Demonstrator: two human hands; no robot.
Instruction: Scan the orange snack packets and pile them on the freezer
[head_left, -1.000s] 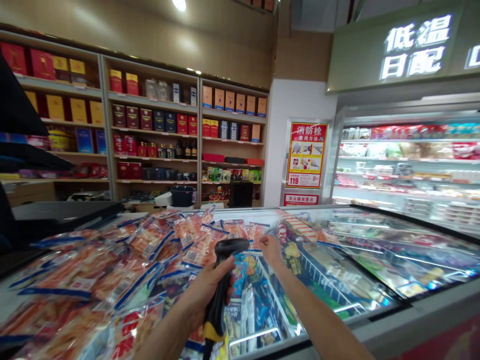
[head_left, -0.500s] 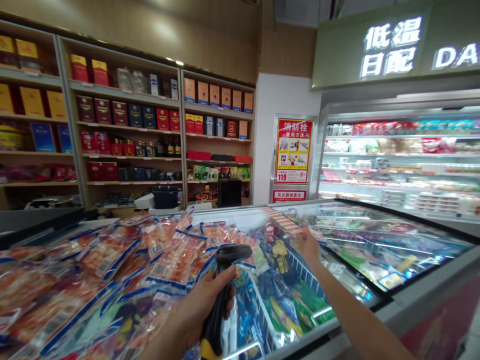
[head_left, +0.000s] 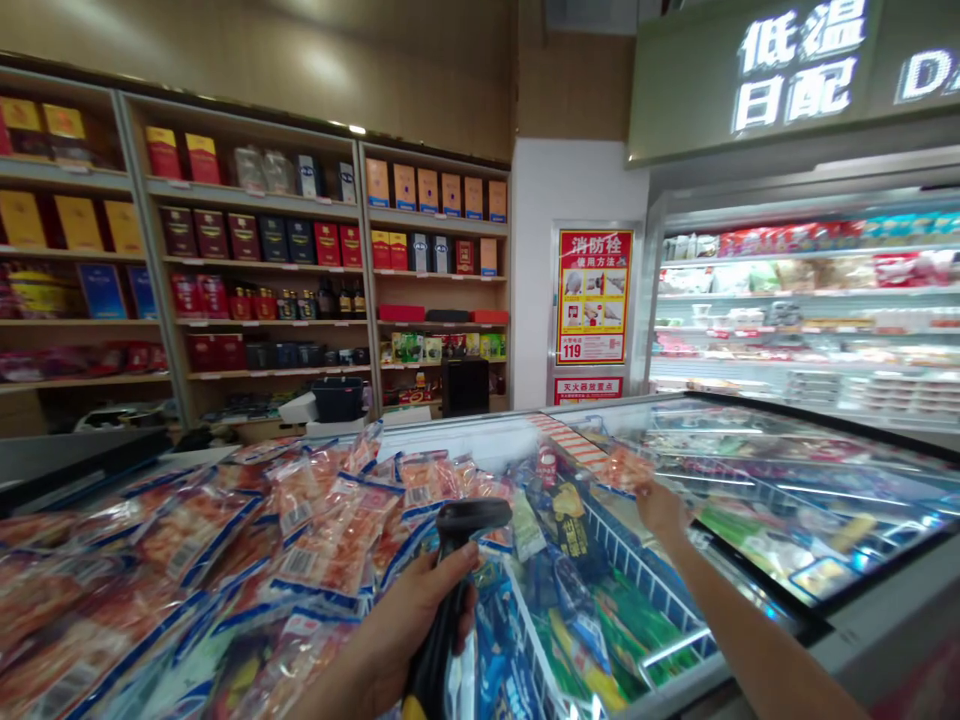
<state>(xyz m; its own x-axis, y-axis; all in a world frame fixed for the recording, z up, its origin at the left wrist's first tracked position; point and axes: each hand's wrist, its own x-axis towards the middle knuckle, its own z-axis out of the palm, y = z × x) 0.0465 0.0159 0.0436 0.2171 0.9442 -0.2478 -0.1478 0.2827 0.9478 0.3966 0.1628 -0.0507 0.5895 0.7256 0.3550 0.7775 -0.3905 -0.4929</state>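
Note:
In my left hand point(head_left: 427, 610) is a black barcode scanner point(head_left: 461, 525) with a yellow patch low on its handle. My fingers wrap round the handle, and the scanner's head points up and to the right. My right hand point(head_left: 664, 508) reaches over the chest freezer, its fingers curled at the edge of a clear packet of orange-pink food point(head_left: 626, 468). The fingertips are small and partly hidden. Similar blue-edged packets point(head_left: 337, 530) lie heaped to the left of the scanner. Below my right forearm, a white wire basket point(head_left: 637, 560) holds blue and green bags point(head_left: 592, 610).
The freezer's black-framed glass lid point(head_left: 795, 600) lies to the right of my right hand. Shelves of boxed goods point(head_left: 292, 240) line the back wall. A red fire-hydrant poster point(head_left: 594, 295) hangs beside a lit chilled display point(head_left: 810, 300).
My right hand has moved to the right, and the orange-pink packet shows more plainly. The lid's near edge sits farther right. My left hand still holds the scanner. The view has shifted slightly.

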